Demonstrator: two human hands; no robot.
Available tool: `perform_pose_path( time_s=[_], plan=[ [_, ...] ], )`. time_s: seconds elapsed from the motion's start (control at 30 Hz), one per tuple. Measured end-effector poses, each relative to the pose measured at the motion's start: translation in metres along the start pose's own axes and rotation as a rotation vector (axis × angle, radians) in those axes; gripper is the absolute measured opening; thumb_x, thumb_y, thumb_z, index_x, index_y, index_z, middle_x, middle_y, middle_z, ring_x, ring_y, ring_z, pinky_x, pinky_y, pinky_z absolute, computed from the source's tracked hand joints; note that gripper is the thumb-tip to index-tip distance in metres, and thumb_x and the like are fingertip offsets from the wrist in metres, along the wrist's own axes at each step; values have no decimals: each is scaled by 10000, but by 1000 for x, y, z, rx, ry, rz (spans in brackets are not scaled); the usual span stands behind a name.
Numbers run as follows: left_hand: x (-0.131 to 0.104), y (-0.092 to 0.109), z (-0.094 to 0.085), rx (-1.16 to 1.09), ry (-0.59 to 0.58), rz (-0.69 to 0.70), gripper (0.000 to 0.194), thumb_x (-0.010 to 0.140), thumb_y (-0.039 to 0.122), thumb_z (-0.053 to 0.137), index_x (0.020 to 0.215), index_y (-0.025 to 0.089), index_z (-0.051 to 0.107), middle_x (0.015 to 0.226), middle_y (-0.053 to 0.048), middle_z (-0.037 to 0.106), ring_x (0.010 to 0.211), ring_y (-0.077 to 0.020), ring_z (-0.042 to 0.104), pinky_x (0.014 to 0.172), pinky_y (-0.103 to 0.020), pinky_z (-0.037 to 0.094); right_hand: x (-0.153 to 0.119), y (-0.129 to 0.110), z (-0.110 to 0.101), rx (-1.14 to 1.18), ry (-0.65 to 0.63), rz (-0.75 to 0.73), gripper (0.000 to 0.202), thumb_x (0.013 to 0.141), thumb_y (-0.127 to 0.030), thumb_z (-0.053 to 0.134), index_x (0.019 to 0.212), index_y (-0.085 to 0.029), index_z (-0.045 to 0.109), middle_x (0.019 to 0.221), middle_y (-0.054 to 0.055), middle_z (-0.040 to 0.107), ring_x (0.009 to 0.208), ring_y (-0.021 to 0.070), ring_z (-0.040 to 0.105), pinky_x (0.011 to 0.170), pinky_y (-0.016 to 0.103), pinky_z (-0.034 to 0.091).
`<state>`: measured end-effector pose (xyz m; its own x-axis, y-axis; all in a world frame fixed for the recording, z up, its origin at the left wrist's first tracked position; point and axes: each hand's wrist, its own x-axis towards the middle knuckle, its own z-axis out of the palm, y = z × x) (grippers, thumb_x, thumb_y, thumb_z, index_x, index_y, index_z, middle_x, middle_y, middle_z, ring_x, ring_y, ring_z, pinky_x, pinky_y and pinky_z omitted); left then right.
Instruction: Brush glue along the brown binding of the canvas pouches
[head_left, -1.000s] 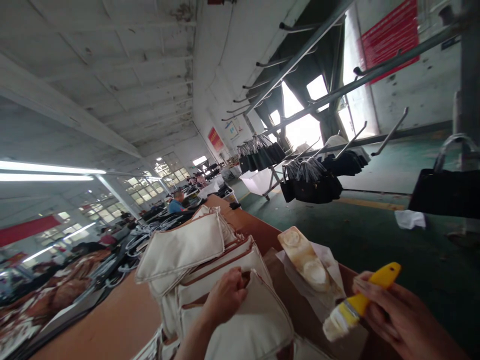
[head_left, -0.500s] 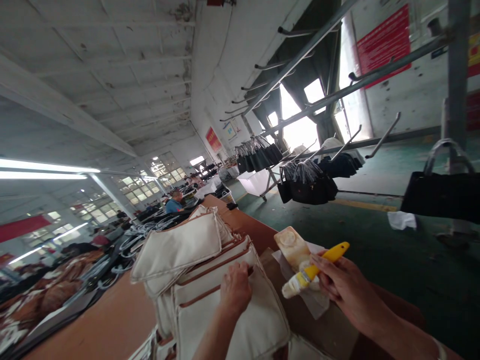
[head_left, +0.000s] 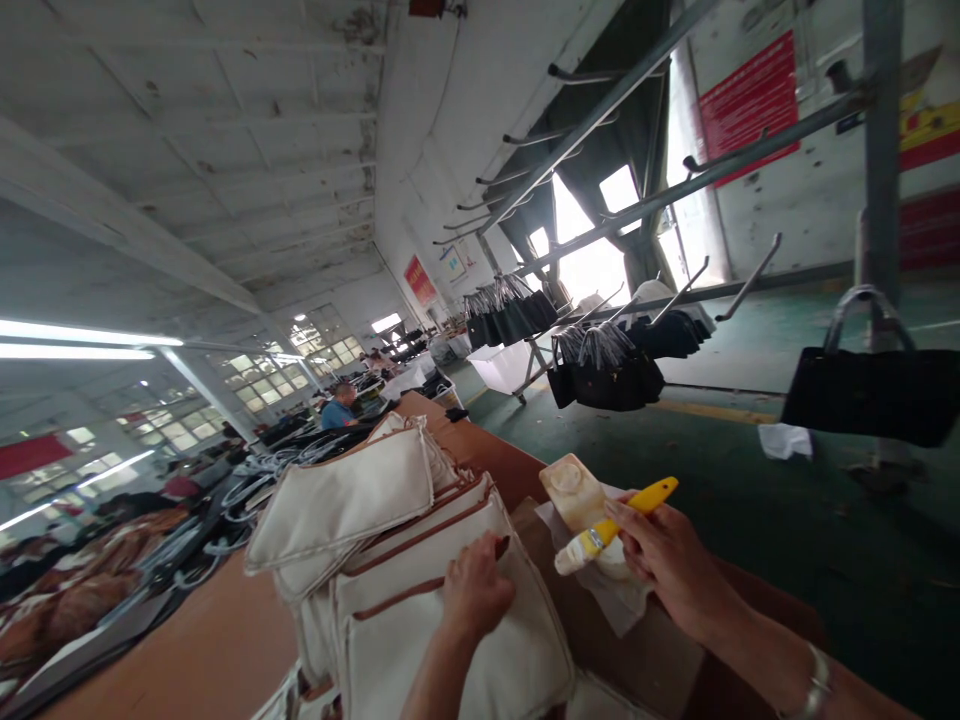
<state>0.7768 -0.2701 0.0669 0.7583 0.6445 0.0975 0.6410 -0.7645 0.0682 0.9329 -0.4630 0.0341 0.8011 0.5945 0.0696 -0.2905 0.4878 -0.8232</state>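
So the brush (head_left: 596, 540) is in the right hand (head_left: 667, 560), yellow handle clamped between thumb and fingers. Its long axis slants: handle end up toward the counter's right edge and the floor (head_left: 735, 500), bristles down and left toward the pile (head_left: 345, 505). It sits over the tray (head_left: 571, 490), crossing above its near part, and the bristles look coated in pale stuff. Can't tell if brush and tray touch.

The tray lies on white paper (head_left: 624, 612) just inside the counter's right edge, long axis running from the far side toward the near side. The counter (head_left: 202, 640) itself is brown.

Left hand (head_left: 480, 590) is on the near pouch (head_left: 529, 630), fingers curled in by its brown-trimmed edge. Can't tell if they're actually pinching it. That edge faces the counter's far end, running crosswise on a slant, and the pouch body comes back toward the near edge.

Room-wise, there's a gap between bristles and pouch, and green floor past the right edge. On the left, a brown stretch of counter separates the pile from some cords (head_left: 255, 480).
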Motion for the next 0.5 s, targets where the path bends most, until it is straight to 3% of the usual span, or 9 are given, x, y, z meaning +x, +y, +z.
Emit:
perform_pose_path(
  time_s=[0.1, 0.2, 0.27, 0.37, 0.5],
  plan=[
    [-5, -6, -8, -161, -23, 54, 151, 823, 293, 525, 875, 220, 647, 867, -20, 696, 837, -209, 621, 703, -282, 392, 3, 2, 5, -44, 5, -22, 393, 784, -537, 676, 845, -175, 537, 503, -82, 385, 387, 72, 283, 377, 202, 234],
    [-14, -10, -11, -315, -26, 81, 240, 867, 342, 481, 761, 192, 635, 772, -10, 670, 775, -175, 602, 669, -249, 393, 4, 7, 16, -100, -34, -44, 358, 833, -526, 624, 807, -181, 533, 485, -85, 344, 390, 81, 266, 378, 213, 221],
    [-21, -9, -11, -418, -28, 81, 209, 852, 335, 512, 790, 185, 644, 772, -3, 675, 771, -164, 599, 667, -232, 402, 3, 11, 26, -148, -56, -81, 336, 858, -507, 601, 780, -185, 542, 470, -78, 344, 394, 95, 288, 384, 224, 235],
    [-31, -4, -12, -556, -25, 58, 192, 827, 346, 567, 861, 174, 646, 790, -3, 688, 753, -150, 596, 650, -212, 417, 4, 12, 43, -250, -85, -181, 289, 851, -460, 626, 763, -187, 589, 503, -37, 452, 472, 141, 423, 460, 251, 344],
    [-44, 1, -16, -694, -23, 9, 174, 781, 333, 629, 787, 158, 627, 699, 10, 640, 654, -123, 541, 588, -201, 394, 9, 7, 57, -366, -110, -319, 238, 827, -406, 663, 735, -190, 621, 691, 34, 618, 686, 217, 558, 676, 308, 430]
  ],
)
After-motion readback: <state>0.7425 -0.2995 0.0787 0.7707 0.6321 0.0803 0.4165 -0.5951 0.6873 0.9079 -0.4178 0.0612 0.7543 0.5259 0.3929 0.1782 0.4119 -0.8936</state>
